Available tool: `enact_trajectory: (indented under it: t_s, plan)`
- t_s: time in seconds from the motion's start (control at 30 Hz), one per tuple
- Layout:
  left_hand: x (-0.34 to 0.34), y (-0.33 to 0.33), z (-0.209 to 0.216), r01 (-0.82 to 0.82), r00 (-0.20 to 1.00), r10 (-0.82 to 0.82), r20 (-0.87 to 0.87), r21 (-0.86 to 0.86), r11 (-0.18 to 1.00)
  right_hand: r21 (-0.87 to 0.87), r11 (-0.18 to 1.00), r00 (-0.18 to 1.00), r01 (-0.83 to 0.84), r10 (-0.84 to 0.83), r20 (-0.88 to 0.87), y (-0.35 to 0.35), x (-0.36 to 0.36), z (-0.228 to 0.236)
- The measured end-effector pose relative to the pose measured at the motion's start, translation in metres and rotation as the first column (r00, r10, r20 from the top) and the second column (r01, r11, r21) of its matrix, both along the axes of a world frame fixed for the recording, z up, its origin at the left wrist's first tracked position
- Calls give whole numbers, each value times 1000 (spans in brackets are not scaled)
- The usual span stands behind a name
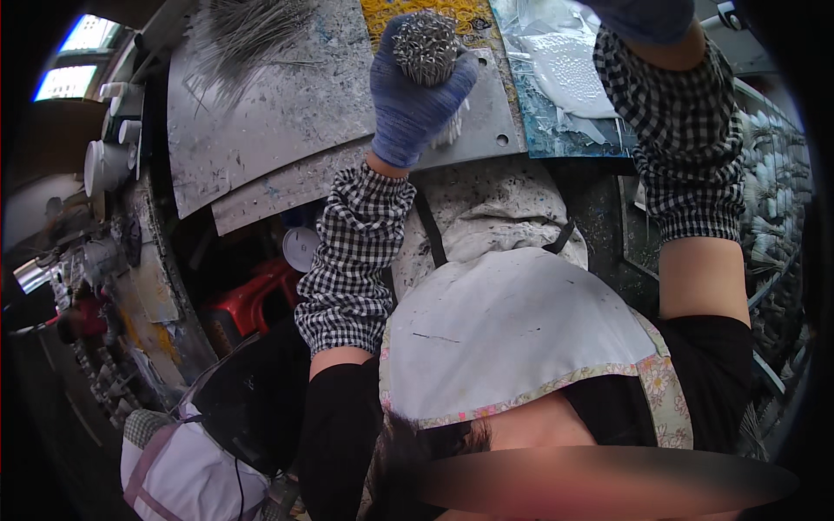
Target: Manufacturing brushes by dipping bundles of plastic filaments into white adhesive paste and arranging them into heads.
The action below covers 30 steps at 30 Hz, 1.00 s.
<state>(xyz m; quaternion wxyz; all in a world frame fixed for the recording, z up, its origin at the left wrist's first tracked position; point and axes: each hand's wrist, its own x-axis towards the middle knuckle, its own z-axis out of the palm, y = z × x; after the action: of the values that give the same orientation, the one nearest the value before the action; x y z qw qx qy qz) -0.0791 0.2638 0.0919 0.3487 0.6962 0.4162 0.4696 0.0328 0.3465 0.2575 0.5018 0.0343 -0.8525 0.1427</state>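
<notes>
Apron (512, 339), white, nearest; beyond, the gloved left hand (408, 108) grasps a bundle (426, 48), spiky grey ends facing up, over a grey plate (493, 117); the right hand (647, 17) is near white paste (569, 74) on a blue board (556, 143), its fingers out of frame, state untellable. The step looks like steadying the bundle; the next move would call for a firm grip
</notes>
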Motion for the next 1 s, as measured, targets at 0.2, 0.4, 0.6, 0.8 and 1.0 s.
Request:
enact_trajectory:
  t_s: [0.2,0.4,0.6,0.8,1.0]
  plan:
    - [-8,10,-29,422,906,-410,-108,333,843,261,964,824,-58,-102,557,-38,-38,-37]
    - [15,-6,16,-132,991,129,39,481,867,264,935,812,-235,40,582,-42,2,-30]
    - [-3,25,17,151,982,-140,-127,86,985,249,884,766,-395,167,620,-38,-10,-2]
    - [13,20,2,15,1000,-21,18,303,953,-183,980,712,-78,183,678,-38,-10,-11]
    - [24,2,12,102,707,562,-429,849,519,-141,975,470,172,45,881,-48,-8,-19]
